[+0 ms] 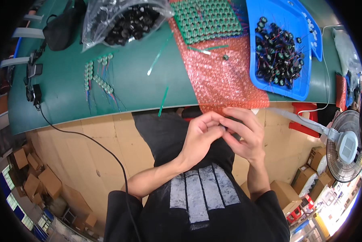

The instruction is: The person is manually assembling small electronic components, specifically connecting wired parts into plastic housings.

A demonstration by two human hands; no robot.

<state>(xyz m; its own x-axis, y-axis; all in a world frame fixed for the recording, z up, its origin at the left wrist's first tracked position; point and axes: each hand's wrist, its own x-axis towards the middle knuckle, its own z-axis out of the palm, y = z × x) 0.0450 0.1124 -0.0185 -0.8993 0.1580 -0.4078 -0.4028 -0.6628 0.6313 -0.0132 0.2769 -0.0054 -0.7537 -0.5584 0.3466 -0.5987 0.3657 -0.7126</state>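
Hands [201,133] [247,137] around small dark part [223,127]

L hand [205,131] & R hand [246,135], fingertips meeting on sm. dark part [223,127], mostly hidden; grn. table [136,78], w/ pink wrap [215,82], PCB panel [207,22] atop; blue tray [253,64], wired blk. parts [279,56] in; bag [96,26], blk. pcs. [130,28] inside; PCB strips [102,82]; R side, fan [346,147].

A small dark piece [223,127], mostly hidden and its tilt unclear, is held between the left hand [205,131] and right hand [245,135].
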